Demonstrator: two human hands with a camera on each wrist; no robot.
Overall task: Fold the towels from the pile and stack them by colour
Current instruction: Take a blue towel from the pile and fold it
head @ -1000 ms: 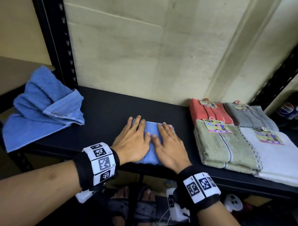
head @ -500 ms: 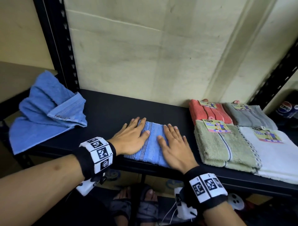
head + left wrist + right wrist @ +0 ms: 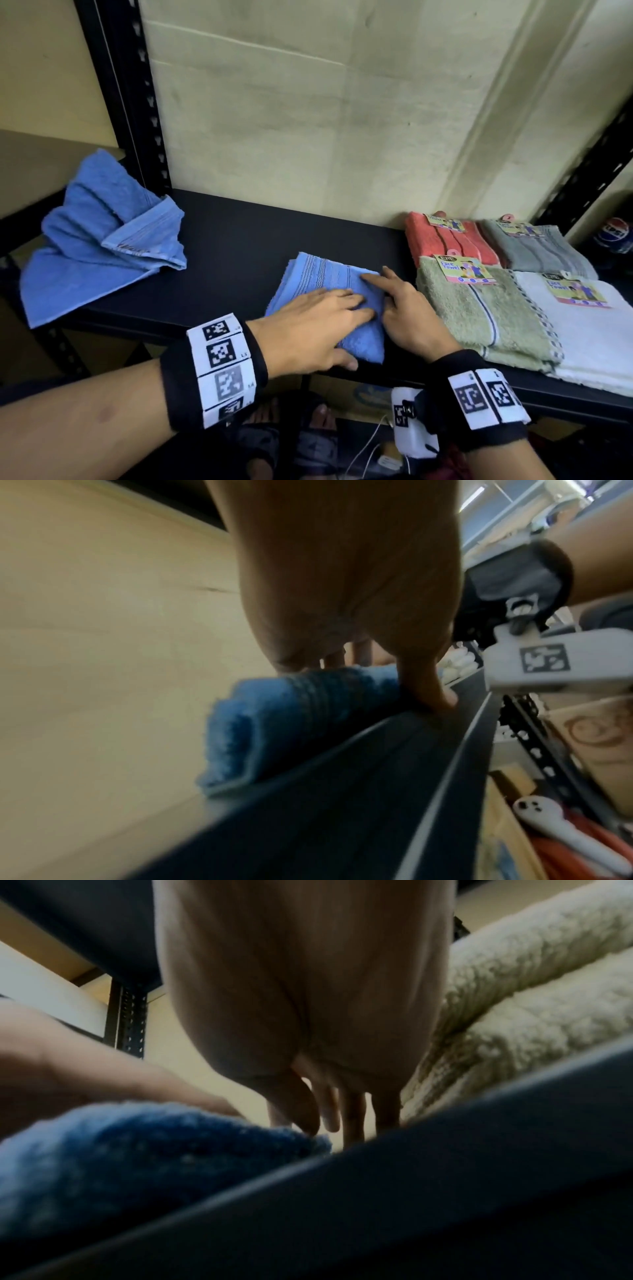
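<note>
A folded blue towel lies near the front edge of a black shelf. The left hand lies flat on top of it, fingers straight and pressing down, thumb tucked against the towel's near edge. The right hand rests just beside the left fingertips at the towel's right side, fingers extended, index finger on the cloth. Beyond the right fingers sit folded green, white, red and grey towels. Well to the left of the left fingers lies a loose blue towel pile.
</note>
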